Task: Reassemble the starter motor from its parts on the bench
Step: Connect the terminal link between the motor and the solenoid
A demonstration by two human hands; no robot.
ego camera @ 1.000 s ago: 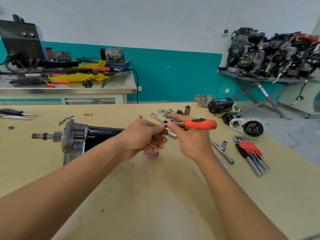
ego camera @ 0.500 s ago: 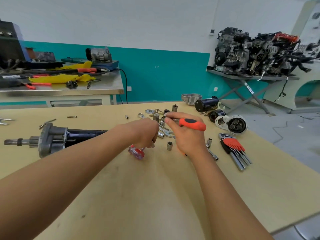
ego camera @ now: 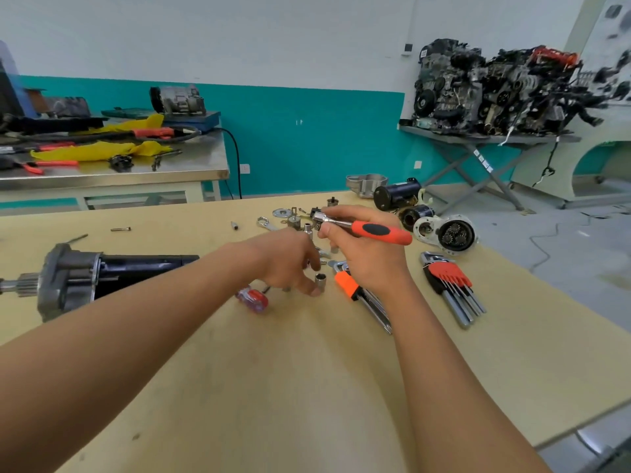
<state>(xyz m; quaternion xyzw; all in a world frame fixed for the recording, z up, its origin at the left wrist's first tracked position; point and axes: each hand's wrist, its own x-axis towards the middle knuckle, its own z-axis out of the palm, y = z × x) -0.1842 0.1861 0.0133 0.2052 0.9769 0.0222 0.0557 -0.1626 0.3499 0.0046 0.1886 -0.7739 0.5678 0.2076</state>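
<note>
Table [ego camera: 307, 387] cluttered. Right grip [ego camera: 368, 264] clamped on ratchet [ego camera: 379, 230]; left grip [ego camera: 286, 261] apart beside steel socket [ego camera: 320, 279]. Probably light and slick, so pinch its sides.

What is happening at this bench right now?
A person works at the bench. The right hand holds an orange-handled ratchet in the air. The left hand reaches down to a small socket standing on the bench, fingertips beside it, not gripping it. The partly assembled starter motor lies untouched at the left.
</note>
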